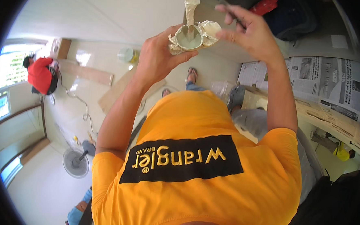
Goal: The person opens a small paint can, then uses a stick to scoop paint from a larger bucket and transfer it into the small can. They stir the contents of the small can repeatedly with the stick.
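My left hand [158, 54] is closed round a small cup [189, 41] lined or wrapped with crumpled foil, pale greenish-grey inside. An upright stick [190, 7], crusted or wrapped in pale crumpled material, reaches from the cup to the top edge. Crumpled foil [210, 31] flares from the cup's right side. My right hand [253, 37] is just right of the cup, fingers closed on a thin dark tool [236, 18] held at a slant, its kind unclear.
A person in red [41, 76] crouches left by boards [88, 73] and a cord. A bucket [126, 54] and fan [75, 162] stand on the floor. Newspaper [304, 74] covers a surface at right. Another person [342, 153] appears far right, a blue-clad one [77, 215] bottom left.
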{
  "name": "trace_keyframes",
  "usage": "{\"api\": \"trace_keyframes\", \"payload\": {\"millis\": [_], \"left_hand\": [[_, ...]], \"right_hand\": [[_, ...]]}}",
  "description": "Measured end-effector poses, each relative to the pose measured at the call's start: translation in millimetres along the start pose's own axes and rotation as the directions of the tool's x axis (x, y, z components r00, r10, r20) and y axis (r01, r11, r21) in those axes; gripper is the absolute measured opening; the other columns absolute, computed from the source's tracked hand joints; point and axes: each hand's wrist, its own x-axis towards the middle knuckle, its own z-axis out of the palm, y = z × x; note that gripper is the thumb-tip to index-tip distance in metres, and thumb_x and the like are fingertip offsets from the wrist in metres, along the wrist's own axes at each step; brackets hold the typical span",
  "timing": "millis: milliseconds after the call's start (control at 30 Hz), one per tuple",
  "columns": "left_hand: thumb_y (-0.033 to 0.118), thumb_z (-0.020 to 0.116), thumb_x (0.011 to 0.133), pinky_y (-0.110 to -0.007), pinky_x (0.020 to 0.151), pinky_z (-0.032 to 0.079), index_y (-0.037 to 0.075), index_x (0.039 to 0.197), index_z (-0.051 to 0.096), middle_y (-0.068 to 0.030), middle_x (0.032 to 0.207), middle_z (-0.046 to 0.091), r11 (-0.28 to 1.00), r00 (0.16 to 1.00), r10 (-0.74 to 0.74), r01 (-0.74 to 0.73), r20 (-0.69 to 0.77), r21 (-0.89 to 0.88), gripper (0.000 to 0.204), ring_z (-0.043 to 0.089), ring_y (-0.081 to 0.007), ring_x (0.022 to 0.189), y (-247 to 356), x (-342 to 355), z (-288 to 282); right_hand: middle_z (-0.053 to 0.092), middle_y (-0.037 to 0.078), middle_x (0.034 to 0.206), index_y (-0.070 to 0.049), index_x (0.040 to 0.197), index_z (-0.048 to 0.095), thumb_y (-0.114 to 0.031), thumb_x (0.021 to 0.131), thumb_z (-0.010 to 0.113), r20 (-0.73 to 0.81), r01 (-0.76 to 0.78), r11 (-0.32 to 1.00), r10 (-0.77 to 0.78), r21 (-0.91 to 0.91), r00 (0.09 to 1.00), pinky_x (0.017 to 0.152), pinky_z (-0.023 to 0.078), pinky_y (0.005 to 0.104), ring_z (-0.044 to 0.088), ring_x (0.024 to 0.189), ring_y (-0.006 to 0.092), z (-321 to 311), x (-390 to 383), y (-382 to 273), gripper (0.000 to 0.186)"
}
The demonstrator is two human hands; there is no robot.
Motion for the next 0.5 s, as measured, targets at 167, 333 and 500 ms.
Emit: {"api": "trace_keyframes", "payload": {"millis": [167,333,500], "left_hand": [[0.023,0.094,0.084,-0.037,0.088,0.062,0.007,0.141,0.070,-0.0093,0.106,0.084,1.000,0.999,-0.011,0.012,-0.031,0.028,0.064,0.081,-0.0206,0.097,-23.5,-46.9,4.5],[0.027,0.095,0.081,-0.039,0.086,0.062,0.010,0.140,0.071,-0.0107,0.103,0.084,0.994,0.995,-0.032,0.042,-0.098,0.103,0.065,0.082,-0.0276,0.095,-33.0,-63.5,-4.7],[0.030,0.094,0.081,-0.041,0.084,0.062,0.011,0.138,0.072,-0.0110,0.102,0.084,0.992,0.987,-0.048,0.064,-0.151,0.106,0.064,0.081,-0.0292,0.092,-36.2,-67.4,-1.6]], "right_hand": [[0.066,-0.004,0.082,-0.001,0.119,0.077,-0.015,0.094,0.088,0.229,0.014,0.911,-0.118,0.411,0.966,0.065,0.045,0.0227,0.057,0.076,0.0032,45.2,11.1,-34.0,0.031],[0.071,-0.002,0.092,-0.002,0.118,0.077,-0.021,0.097,0.087,0.284,0.174,0.970,-0.217,0.168,0.934,0.068,0.047,0.0231,0.059,0.078,0.0046,62.8,9.5,-54.0,0.030],[0.074,-0.001,0.090,-0.003,0.108,0.075,-0.018,0.099,0.084,0.156,0.234,0.950,-0.268,0.207,0.951,0.072,0.051,0.0233,0.063,0.081,0.0037,74.8,-0.4,-50.8,0.020]]}}
